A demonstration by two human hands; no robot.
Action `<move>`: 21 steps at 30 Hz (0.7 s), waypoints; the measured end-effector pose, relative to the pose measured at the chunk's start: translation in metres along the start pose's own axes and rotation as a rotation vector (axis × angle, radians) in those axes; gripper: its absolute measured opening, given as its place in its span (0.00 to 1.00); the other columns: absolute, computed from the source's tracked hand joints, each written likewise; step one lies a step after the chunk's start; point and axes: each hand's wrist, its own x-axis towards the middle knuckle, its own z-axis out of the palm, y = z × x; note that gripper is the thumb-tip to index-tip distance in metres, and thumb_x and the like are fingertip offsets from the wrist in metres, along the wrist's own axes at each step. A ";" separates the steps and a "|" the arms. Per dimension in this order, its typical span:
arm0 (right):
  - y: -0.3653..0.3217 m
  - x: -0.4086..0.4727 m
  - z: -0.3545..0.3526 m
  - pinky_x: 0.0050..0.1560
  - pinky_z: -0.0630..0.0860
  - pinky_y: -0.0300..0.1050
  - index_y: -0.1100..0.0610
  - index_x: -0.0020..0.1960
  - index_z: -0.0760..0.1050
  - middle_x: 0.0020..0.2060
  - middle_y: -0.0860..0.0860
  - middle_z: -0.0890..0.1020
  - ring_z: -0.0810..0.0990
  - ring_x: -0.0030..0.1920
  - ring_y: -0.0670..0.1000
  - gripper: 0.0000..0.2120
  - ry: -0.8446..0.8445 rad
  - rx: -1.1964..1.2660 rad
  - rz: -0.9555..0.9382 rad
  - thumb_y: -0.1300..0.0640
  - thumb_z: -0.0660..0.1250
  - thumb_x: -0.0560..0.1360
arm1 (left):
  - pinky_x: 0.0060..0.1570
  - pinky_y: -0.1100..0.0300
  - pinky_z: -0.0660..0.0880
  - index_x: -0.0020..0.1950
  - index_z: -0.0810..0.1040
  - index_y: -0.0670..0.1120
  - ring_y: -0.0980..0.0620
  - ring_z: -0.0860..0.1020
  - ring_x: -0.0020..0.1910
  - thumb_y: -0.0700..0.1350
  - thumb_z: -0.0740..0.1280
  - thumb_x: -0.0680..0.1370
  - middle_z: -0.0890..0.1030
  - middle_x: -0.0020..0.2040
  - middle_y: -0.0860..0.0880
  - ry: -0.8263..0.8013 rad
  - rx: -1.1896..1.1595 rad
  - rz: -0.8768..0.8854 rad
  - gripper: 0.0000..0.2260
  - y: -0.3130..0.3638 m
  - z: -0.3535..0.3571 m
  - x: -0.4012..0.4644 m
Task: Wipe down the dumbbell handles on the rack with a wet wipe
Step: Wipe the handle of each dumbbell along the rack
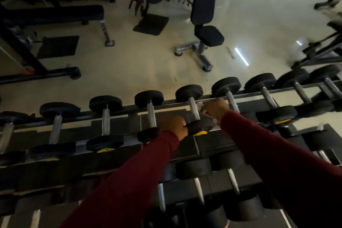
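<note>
Dark red sleeves (129,176) reach out to the dumbbell rack (118,111). Right hand (215,108) clutches a white wet wipe (199,105) against a chrome dumbbell handle (194,109) on the top tier. Left hand (174,127) curls into a fist beside that dumbbell's near head (200,127), its grasp unclear; benches stand beyond.

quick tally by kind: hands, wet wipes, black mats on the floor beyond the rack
hands: 2, left hand and right hand
wet wipe: 1
black floor mats: 2
total: 5

Narrow gaps between close-set dumbbell handles (151,116).
</note>
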 end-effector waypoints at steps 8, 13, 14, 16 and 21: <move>0.077 0.066 0.020 0.56 0.80 0.53 0.55 0.56 0.82 0.52 0.54 0.84 0.82 0.53 0.54 0.19 -0.122 0.202 -0.018 0.47 0.75 0.68 | 0.57 0.55 0.77 0.59 0.81 0.46 0.48 0.80 0.53 0.56 0.72 0.74 0.82 0.53 0.48 0.084 0.002 -0.073 0.19 0.067 0.051 0.036; 0.085 0.087 0.044 0.43 0.73 0.44 0.55 0.53 0.79 0.37 0.48 0.77 0.77 0.42 0.49 0.22 -0.180 0.043 -0.113 0.37 0.68 0.74 | 0.52 0.57 0.77 0.52 0.82 0.47 0.50 0.81 0.50 0.52 0.77 0.71 0.83 0.50 0.48 0.139 0.056 -0.246 0.14 0.080 0.058 0.050; 0.084 0.094 0.052 0.43 0.74 0.45 0.56 0.53 0.78 0.40 0.50 0.77 0.78 0.43 0.51 0.23 -0.207 0.043 -0.144 0.37 0.68 0.74 | 0.50 0.57 0.78 0.50 0.83 0.48 0.51 0.82 0.48 0.52 0.77 0.71 0.84 0.47 0.49 0.137 0.065 -0.270 0.12 0.081 0.059 0.052; 0.076 0.101 0.060 0.50 0.77 0.47 0.58 0.58 0.78 0.49 0.54 0.80 0.80 0.50 0.54 0.21 -0.319 0.022 -0.207 0.42 0.68 0.76 | 0.49 0.56 0.79 0.47 0.83 0.49 0.52 0.82 0.45 0.52 0.77 0.70 0.83 0.44 0.50 0.146 0.082 -0.314 0.10 0.084 0.061 0.052; 0.071 0.113 0.086 0.42 0.72 0.42 0.57 0.58 0.78 0.40 0.50 0.76 0.75 0.39 0.47 0.14 -0.252 -0.075 -0.269 0.48 0.65 0.80 | 0.48 0.60 0.76 0.49 0.85 0.50 0.54 0.79 0.42 0.50 0.80 0.66 0.84 0.44 0.52 0.192 0.047 -0.376 0.13 0.083 0.065 0.053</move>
